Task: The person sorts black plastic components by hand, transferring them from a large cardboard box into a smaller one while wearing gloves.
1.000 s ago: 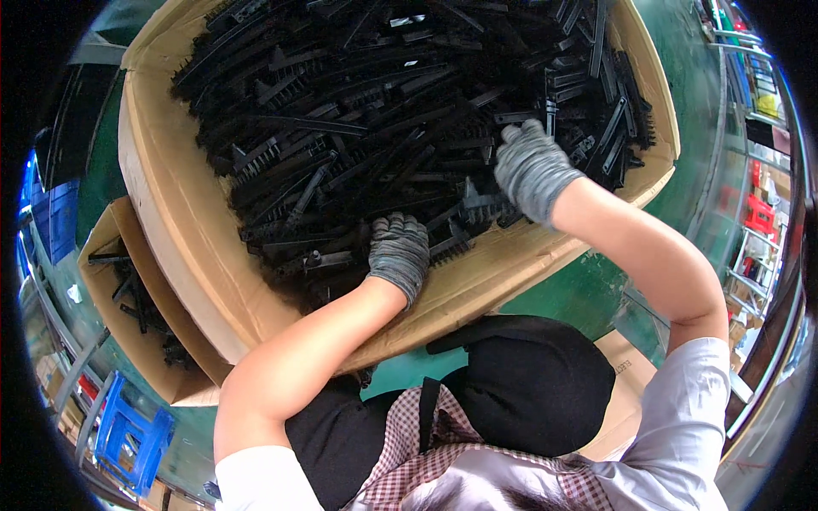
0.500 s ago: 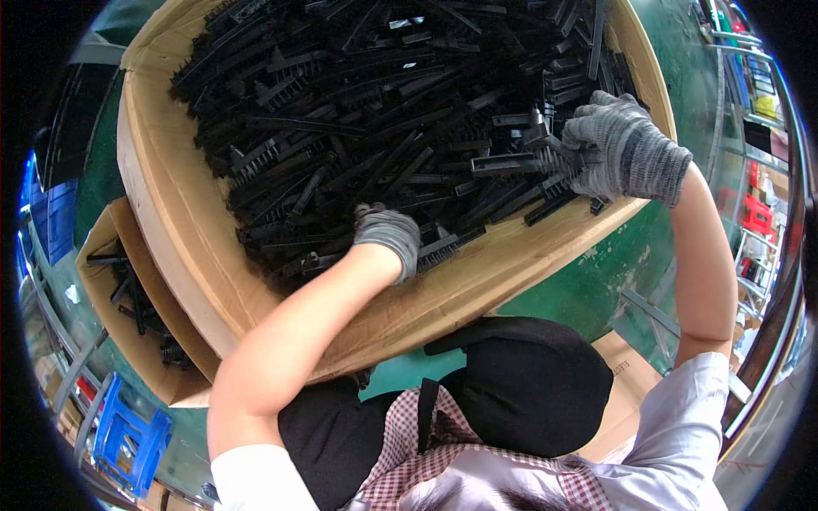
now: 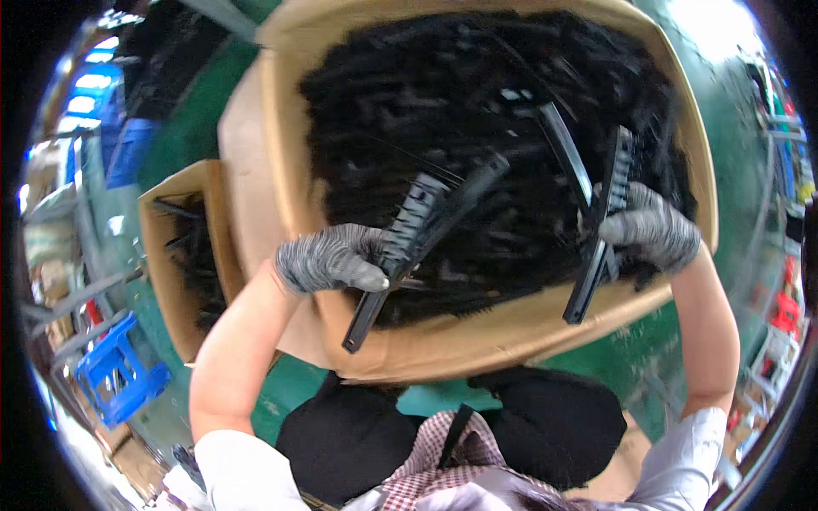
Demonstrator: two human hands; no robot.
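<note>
Black comb strips [image 3: 423, 243] [image 3: 601, 230] are gripped — one closed in each gloved hand, left hand [image 3: 331, 260] and right hand [image 3: 652, 228] — lifted, probably, clear of the full box [image 3: 477, 341].

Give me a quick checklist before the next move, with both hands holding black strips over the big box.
1. Left hand grips a black strip: ok.
2. Right hand grips another black strip: ok.
3. Both strips lifted off the pile: cannot tell, picture blurred.
4. Each hand holds only one strip: cannot tell.
5. Big cardboard box sits in front of the person, within reach: ok.
6. Smaller box at the left has room: cannot tell.
</note>
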